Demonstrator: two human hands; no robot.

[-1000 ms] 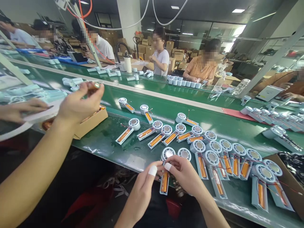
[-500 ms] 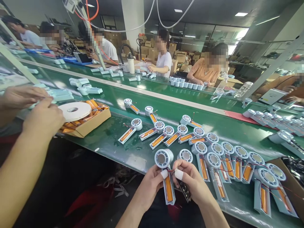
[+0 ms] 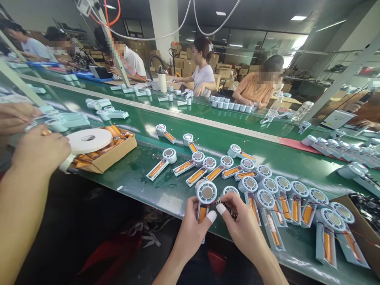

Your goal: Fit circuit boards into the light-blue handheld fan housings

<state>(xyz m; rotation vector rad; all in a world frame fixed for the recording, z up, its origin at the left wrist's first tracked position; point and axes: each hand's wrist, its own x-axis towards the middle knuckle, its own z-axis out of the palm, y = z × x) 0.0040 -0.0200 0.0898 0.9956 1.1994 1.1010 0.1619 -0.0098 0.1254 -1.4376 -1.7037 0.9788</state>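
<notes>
Writing: dark print along the side of a pale-blue plastic fan unit (image 3: pixel 158 171) at 10 o'clock from the held one; seems to end "FAN", rest too blurred. Print on the white box (image 3: pixel 338 118) at 2 o'clock is too small to read.

Around: more pale-blue fans with orange cells crowd the green bench (image 3: pixel 166 200) from 12 to 4 o'clock, one just beside the right hand (image 3: pixel 242 221) and partly covered by it. Brown carton (image 3: pixel 368 233) of black parts at 3. Cardboard box (image 3: pixel 118 157) of orange cells at 9–10, white tape roll (image 3: pixel 77 140) on top; co-worker's hand (image 3: pixel 41 148) just beyond.

Held: pale-blue round-headed fan (image 3: pixel 207 192), grey disc in a slotted ring, open handle, orange cell inside. It's at the near bench edge, gripped by the left hand (image 3: pixel 192 227). Right hand pinches a dark circuit board (image 3: pixel 232 211), mostly hidden by fingers. White covers on both thumbs.
</notes>
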